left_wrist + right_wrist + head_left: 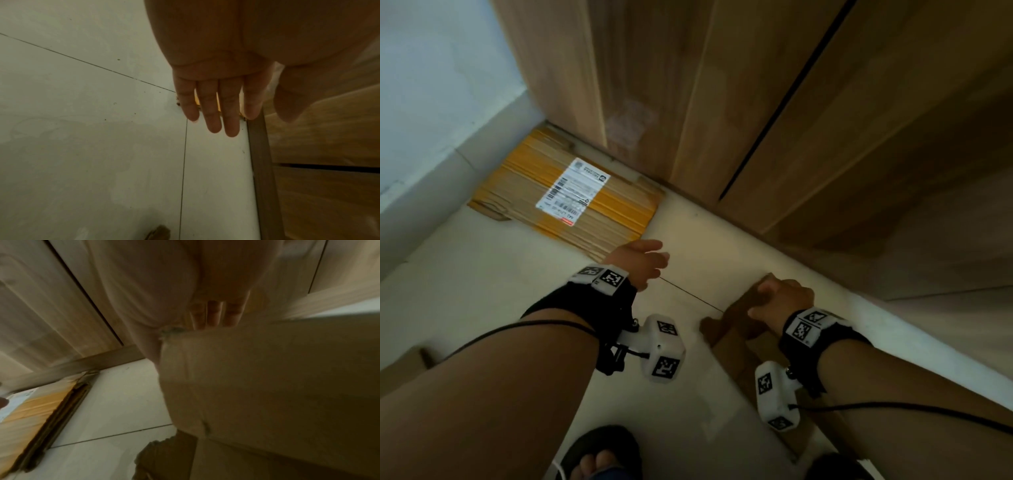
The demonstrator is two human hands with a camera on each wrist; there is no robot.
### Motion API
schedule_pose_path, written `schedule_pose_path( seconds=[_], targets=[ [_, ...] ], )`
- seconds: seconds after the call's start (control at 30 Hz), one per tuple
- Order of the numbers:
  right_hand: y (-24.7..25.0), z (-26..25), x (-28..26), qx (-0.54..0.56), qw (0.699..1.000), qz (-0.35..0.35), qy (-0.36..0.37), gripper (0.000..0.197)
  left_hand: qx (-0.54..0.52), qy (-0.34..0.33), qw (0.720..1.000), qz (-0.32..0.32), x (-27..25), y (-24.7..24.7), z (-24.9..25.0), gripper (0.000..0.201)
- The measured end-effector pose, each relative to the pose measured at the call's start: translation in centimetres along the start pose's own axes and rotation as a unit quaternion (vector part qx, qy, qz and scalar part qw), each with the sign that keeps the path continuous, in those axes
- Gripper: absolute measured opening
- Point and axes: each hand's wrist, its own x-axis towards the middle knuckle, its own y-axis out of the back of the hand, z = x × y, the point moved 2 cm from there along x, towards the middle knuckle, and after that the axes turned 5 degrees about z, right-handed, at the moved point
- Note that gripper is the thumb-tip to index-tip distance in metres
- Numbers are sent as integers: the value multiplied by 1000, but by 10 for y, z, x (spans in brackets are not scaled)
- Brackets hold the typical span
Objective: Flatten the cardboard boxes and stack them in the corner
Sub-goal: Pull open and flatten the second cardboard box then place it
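A flattened cardboard box point(571, 192) with yellow tape stripes and a white shipping label lies on the floor in the corner, between the white wall and the wooden wardrobe. In the right wrist view this flattened box point(30, 418) shows its stacked edges at lower left. My left hand point(643, 262) hovers just off its near right corner, fingers point(211, 113) straight and spread, holding nothing. My right hand point(780, 298) grips the top edge of a second brown cardboard piece point(743, 325), fingers point(213, 314) curled over the cardboard's point(267, 378) edge.
The wooden wardrobe point(756, 102) runs along the back and right, with a dark gap between its doors. Pale floor tiles point(92, 146) with dark grout lines lie below. My sandalled foot point(599, 455) is at the bottom. More cardboard point(400, 366) shows at the left edge.
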Motion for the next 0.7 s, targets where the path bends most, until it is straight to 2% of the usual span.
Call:
schedule_pose_path(
  seconds=[0.13, 0.23, 0.3, 0.4, 0.63, 0.7],
  targets=[
    [-5, 2, 3, -21, 999, 8, -24, 49, 12, 14, 1000, -9, -2, -10, 2, 43],
    [-6, -3, 7, 26, 998, 36, -51, 46, 28, 19, 999, 3, -1, -12, 0, 42],
    [-5, -4, 8, 58, 997, 23, -53, 44, 42, 12, 999, 9, 0, -12, -1, 42],
    [3, -7, 10, 78, 996, 15, -43, 42, 54, 13, 998, 6, -1, -12, 1, 42],
    [26, -25, 3, 47, 999, 18, 4, 44, 84, 19, 996, -19, -1, -12, -1, 43],
    [31, -33, -1, 33, 999, -3, 25, 49, 122, 9, 993, 1, -4, -11, -2, 43]
  ],
)
